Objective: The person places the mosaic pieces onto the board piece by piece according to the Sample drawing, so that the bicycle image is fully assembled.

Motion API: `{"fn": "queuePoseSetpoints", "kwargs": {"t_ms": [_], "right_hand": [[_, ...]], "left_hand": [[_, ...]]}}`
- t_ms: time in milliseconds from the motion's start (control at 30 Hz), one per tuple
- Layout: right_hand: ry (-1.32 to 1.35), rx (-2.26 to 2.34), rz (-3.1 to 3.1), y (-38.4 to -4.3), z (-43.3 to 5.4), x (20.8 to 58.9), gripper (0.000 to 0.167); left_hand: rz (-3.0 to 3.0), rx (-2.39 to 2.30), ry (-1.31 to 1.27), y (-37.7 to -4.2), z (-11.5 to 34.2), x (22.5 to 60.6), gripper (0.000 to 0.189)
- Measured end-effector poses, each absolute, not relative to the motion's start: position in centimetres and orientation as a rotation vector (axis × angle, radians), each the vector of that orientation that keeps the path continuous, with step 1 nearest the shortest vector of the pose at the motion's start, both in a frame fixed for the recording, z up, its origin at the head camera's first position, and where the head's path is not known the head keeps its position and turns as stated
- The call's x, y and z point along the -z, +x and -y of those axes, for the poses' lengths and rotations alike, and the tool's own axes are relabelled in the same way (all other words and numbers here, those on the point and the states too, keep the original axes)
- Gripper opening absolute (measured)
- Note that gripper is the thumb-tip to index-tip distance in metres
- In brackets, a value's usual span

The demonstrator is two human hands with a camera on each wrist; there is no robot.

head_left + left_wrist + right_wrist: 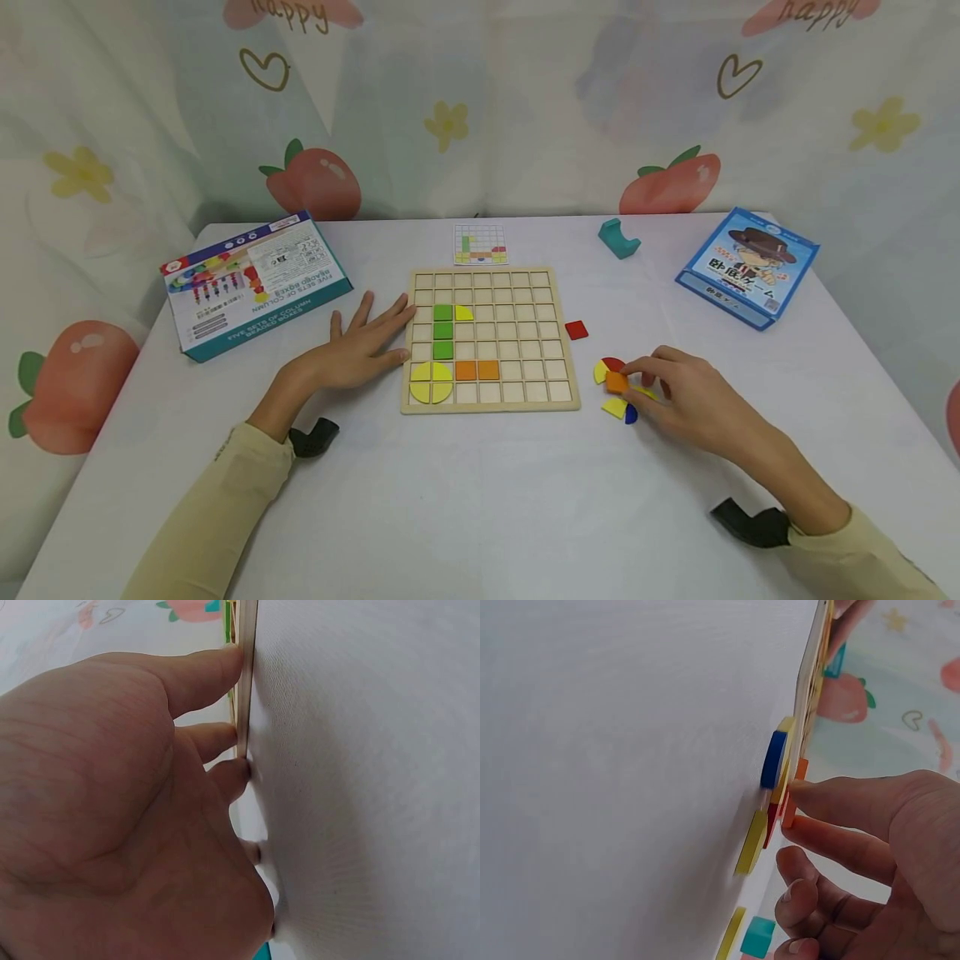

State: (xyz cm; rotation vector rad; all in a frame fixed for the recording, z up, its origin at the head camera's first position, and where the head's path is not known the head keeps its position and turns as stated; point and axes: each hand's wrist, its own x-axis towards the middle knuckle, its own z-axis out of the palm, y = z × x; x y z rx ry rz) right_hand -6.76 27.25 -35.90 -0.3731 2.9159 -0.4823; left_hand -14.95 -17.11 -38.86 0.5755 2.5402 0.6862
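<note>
My left hand (360,343) lies spread on the white table, its fingertips and thumb touching the left edge of a wooden grid board (491,408). On the board sit green square tiles (443,331), orange square tiles (477,370), a yellow circle of quarter pieces (431,382) and a separate yellow quarter piece (462,313). To the board's right, my right hand (693,400) pinches an orange square tile (617,382) between thumb and index finger, above a loose pile. That pile holds a blue piece (774,760), yellow pieces (751,844) and a red piece (613,364), partly hidden.
A red square tile (577,330) lies by the board's right edge. Behind the board is a small pattern card (480,244). A teal curved block (618,239) stands at the back. A bead box (255,283) lies left, a blue box (748,267) right.
</note>
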Motion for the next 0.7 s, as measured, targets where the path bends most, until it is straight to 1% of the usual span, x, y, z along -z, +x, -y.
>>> {"fn": "queuePoseSetpoints", "kwargs": {"t_ms": [333, 533, 700], "right_hand": [[-0.474, 0.530, -2.917, -7.2, -24.8, 35.7, 0.031], [-0.528, 0.558, -2.905, -7.6, -23.2, 35.6, 0.025], [-0.545, 0.575, -2.894, -8.0, -21.8, 35.7, 0.026]], "left_hand": [[-2.540, -0.690, 0.575, -14.9, 17.0, 38.8, 0.074], [-2.539, -0.689, 0.575, -14.9, 17.1, 38.7, 0.074], [-2.540, -0.693, 0.576, -14.9, 17.0, 38.7, 0.074]]}}
